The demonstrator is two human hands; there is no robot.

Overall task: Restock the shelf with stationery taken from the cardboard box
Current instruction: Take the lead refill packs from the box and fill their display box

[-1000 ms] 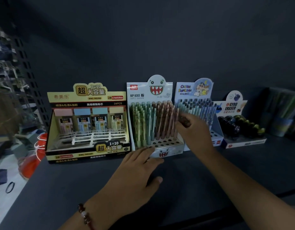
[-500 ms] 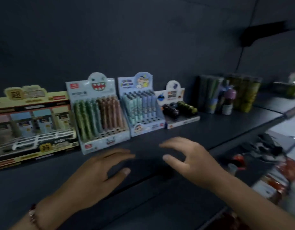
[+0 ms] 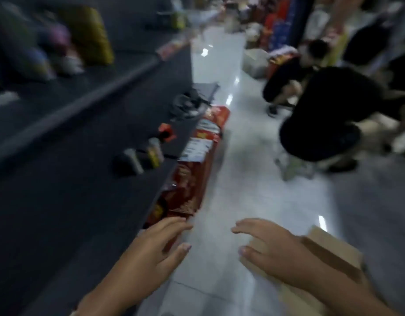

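Cardboard box (image 3: 334, 252) lies under right hand (image 3: 272, 249) — empty, spread.

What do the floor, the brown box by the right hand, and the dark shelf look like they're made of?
Floor: probably glazed tile or polished stone; pale, glossy, mirroring ceiling lights, with a faint joint line near the hands.
Brown box: cardboard by its look; matte tan, with a thin folded flap edge.
Shelf: dark grey, matte, flat; possibly painted metal or laminated board, but the blur leaves that open.

A brown cardboard box (image 3: 329, 254) sits on the floor at lower right; the dark shelf (image 3: 60, 179) fills the frame's left.
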